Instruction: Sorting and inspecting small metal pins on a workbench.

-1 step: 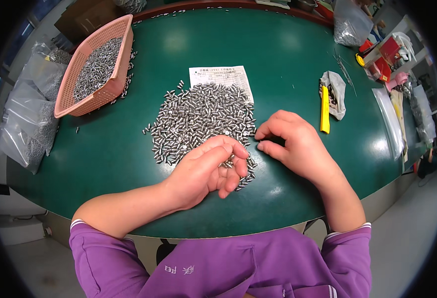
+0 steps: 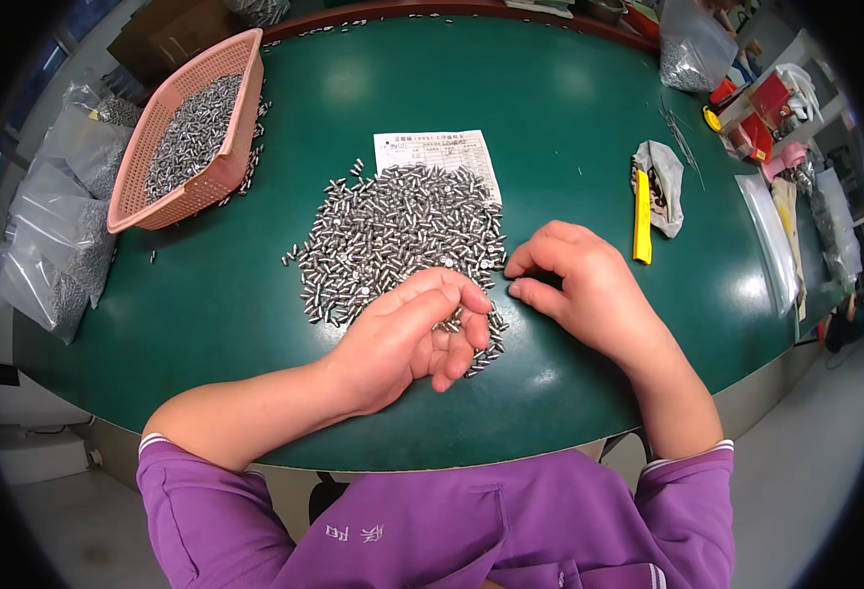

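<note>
A heap of small silvery metal pins (image 2: 403,231) lies in the middle of the round green table (image 2: 550,118). My left hand (image 2: 403,339) is cupped at the heap's near edge, its fingers curled over several pins held in the palm. A few loose pins lie just beneath its fingertips. My right hand (image 2: 589,285) rests on the table at the heap's right edge. Its fingers are bent, and the thumb and forefinger tips sit close to the nearest pins with nothing seen between them.
A printed paper sheet (image 2: 432,149) lies partly under the heap's far side. A pink basket (image 2: 218,182) of pins stands at the far left, with clear bags of pins (image 2: 54,255) off the table's left edge. A yellow cutter (image 2: 641,216) and a small bag (image 2: 663,177) lie to the right.
</note>
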{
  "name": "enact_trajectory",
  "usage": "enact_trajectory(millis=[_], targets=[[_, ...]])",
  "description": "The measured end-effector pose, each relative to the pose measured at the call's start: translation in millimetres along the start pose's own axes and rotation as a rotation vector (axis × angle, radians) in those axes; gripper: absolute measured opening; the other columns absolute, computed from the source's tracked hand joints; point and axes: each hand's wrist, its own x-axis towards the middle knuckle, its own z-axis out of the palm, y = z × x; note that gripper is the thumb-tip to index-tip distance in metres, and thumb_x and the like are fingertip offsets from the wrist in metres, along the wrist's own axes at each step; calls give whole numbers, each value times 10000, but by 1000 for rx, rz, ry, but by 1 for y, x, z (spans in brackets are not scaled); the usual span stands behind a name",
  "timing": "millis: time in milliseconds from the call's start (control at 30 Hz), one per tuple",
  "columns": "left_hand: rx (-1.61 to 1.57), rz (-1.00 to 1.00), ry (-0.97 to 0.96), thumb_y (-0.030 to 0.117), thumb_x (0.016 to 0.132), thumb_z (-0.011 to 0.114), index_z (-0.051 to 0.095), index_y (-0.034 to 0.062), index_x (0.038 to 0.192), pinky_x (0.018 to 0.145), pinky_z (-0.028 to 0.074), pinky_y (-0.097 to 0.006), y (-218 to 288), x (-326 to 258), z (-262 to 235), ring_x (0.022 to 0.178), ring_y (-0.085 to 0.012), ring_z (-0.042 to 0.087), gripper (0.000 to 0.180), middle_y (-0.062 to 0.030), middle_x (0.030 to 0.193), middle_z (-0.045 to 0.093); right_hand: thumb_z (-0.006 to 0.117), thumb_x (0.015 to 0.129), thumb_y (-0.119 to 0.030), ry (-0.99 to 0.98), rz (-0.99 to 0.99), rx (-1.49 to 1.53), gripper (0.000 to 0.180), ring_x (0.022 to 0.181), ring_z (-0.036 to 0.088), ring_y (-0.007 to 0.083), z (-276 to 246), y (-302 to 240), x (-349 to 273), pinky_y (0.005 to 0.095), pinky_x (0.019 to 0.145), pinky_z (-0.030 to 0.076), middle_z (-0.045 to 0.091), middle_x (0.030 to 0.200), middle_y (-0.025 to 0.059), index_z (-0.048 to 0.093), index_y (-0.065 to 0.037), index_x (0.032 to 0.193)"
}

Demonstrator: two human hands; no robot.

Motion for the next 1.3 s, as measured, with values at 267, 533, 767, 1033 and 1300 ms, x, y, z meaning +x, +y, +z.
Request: enact_trajectory(millis=[267, 533, 767, 1033, 1300], targets=[[89, 6, 6, 150, 966, 377, 480, 57, 1040, 445, 358, -216, -1, 1, 0, 550, -101, 468, 157, -78, 873, 546, 641, 728, -19, -20, -54, -132, 104, 755, 570, 280, 2, -5, -3, 363, 699, 472, 575, 752, 101, 598, -37, 821], [183, -2, 14, 118, 955, 437, 448, 64, 1103, 453, 382, -214, -1, 1, 4, 565, -94, 486, 158, -67, 867, 553, 622, 814, -65, 11, -70, 356, 73, 787, 553, 183, 10, -12, 1, 295, 686, 469, 529, 819, 52, 598, -67, 883], [158, 40, -59, 141, 945, 480, 464, 54, 1052, 518, 452, -228, -3, 1, -3, 626, -88, 540, 138, -57, 866, 570, 609, 845, -65, -63, -4, 577, 60, 788, 525, 97, 12, -15, 0, 231, 653, 451, 508, 859, 20, 604, -67, 905], [41, 3, -24, 199, 984, 353, 473, 55, 1062, 464, 393, -221, -1, 1, -1, 591, -118, 509, 203, -82, 863, 549, 673, 724, -72, 112, -28, 19, 128, 834, 563, 264, 11, 3, 3, 366, 715, 471, 544, 822, 63, 628, -94, 841], [83, 12, -11, 189, 983, 348, 472, 49, 1067, 468, 397, -218, 0, 0, 1, 599, -118, 513, 205, -79, 874, 543, 679, 722, -56, 71, -61, -74, 118, 801, 550, 251, 14, 3, 2, 345, 695, 456, 537, 814, 75, 616, -61, 822]])
